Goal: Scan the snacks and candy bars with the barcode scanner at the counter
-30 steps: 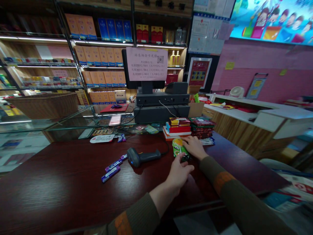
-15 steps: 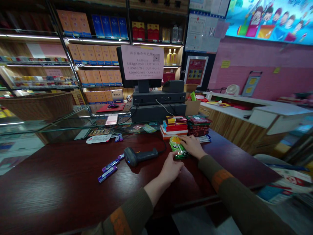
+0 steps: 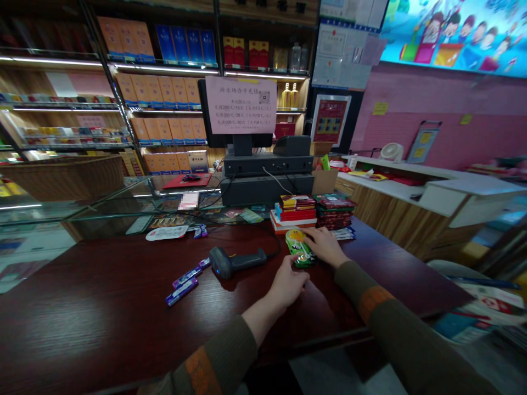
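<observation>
A small stack of shiny green snack packets (image 3: 297,248) with a yellow round figure at the top lies on the dark wooden counter. My right hand (image 3: 326,247) holds it at its right side, fingers reaching over the upper edge. At the lower edge, the fingertips of my left hand (image 3: 288,282) touch the packets; its fingers are apart and slightly bent. Left of my hands lies a black barcode scanner (image 3: 236,263). Just behind the packets is a pile of red and orange packs (image 3: 293,214), and a pile of dark red packets (image 3: 334,210) adjoins it.
Purple candy sticks (image 3: 181,292) lie left of the scanner, with a white oval card (image 3: 167,233) farther back. A monitor with a pink price sheet (image 3: 240,104) stands on a black cash drawer (image 3: 267,189). At left is a wicker basket (image 3: 61,178) on a glass case.
Both hands stay almost in place on the green packets. The view shifts very slightly, and glare on the top packet has changed, showing more of its lettering.
</observation>
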A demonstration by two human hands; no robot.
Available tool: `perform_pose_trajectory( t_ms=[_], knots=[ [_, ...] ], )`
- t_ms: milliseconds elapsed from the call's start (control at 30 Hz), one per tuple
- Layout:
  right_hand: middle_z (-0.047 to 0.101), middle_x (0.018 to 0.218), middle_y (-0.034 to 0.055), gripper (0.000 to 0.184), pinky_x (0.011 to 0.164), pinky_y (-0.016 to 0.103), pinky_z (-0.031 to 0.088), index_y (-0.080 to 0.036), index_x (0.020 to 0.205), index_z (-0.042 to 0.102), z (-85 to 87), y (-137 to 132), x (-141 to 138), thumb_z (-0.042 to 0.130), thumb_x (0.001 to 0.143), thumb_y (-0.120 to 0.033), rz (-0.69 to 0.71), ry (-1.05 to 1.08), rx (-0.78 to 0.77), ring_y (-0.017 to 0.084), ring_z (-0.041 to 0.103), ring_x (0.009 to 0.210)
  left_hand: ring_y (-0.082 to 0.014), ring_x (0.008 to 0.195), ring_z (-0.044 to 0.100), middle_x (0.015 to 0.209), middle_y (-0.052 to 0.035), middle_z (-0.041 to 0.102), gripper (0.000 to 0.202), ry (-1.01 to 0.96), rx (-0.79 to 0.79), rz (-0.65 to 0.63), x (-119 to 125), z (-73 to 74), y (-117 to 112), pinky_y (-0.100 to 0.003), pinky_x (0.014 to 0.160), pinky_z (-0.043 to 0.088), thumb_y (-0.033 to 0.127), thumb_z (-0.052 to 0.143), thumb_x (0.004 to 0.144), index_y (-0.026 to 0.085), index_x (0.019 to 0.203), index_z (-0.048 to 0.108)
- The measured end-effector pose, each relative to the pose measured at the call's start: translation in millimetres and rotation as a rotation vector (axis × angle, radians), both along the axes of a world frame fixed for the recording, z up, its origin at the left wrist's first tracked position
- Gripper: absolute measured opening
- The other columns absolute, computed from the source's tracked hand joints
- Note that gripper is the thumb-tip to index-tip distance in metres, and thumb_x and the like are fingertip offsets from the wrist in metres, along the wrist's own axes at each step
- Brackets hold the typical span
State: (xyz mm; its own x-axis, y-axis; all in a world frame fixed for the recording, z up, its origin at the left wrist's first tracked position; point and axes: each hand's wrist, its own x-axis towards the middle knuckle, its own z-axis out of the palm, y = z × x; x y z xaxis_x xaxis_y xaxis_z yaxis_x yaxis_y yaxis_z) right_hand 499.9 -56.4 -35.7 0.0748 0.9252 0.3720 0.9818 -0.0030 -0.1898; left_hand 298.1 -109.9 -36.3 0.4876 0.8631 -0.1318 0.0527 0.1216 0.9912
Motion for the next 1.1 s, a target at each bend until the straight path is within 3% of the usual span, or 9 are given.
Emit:
perform_pose_trajectory(
  t_ms=[233,433,600,867,1100],
  knots=[
    [0.069,0.131,0.006,0.04,0.088,0.044,0.041,-0.028,0.13,0.066,8.4,-2.8,-6.6,0.047,0.096,-0.035,0.008,-0.002,0.019,0.031,0.055,0.112,-0.012,0.067,0.058,0.083,-0.0007,0.067,0.056,-0.032,0.062,0.017,-7.2,1.9,4.6,-0.023,0.063,0.047,0.013,0.065,0.076,0.017,0.13,0.05],
    [0.069,0.13,0.0069,0.04,0.089,0.043,0.04,-0.027,0.13,0.066,17.7,-3.3,-23.7,0.045,0.096,-0.032,0.01,-0.019,0.021,0.03,0.054,0.116,-0.0178,0.099,0.065,0.114,-0.0098,0.069,0.056,-0.035,0.214,0.089,-22.5,18.5,13.2,-0.03,0.09,0.05,0.008,0.067,0.076,0.017,0.129,0.053],
    [0.069,0.13,0.0074,0.04,0.089,0.041,0.04,-0.027,0.13,0.066,24.9,-2.1,-45.8,0.044,0.097,-0.031,0.042,-0.02,0.029,0.029,0.054,0.118,-0.0259,0.117,0.06,0.13,-0.0184,0.062,0.06,0.057,0.273,0.161,-41.5,31.0,24.7,-0.036,0.096,0.049,0.013,0.066,0.079,0.012,0.136,0.05],
    [0.066,0.135,0.0067,0.042,0.093,0.043,0.042,-0.028,0.135,0.063,34.4,8.3,-78.2,0.046,0.096,-0.03,0.136,0.005,0.035,0.03,0.054,0.122,-0.025,0.12,0.06,0.133,-0.0145,0.063,0.063,0.007,0.279,0.308,-88.6,46.5,50.9,-0.036,0.098,0.049,0.012,0.069,0.075,0.017,0.136,0.053],
    [0.066,0.135,0.0086,0.041,0.101,0.044,0.042,-0.025,0.134,0.063,32.6,18.5,-104.8,0.046,0.097,-0.029,0.221,0.042,0.036,0.028,0.055,0.125,-0.0286,0.128,0.056,0.136,-0.0137,0.063,0.06,0.081,0.434,0.408,-144.2,54.1,78.6,-0.041,0.109,0.044,0.013,0.067,0.077,0.017,0.136,0.057]
  ],
)
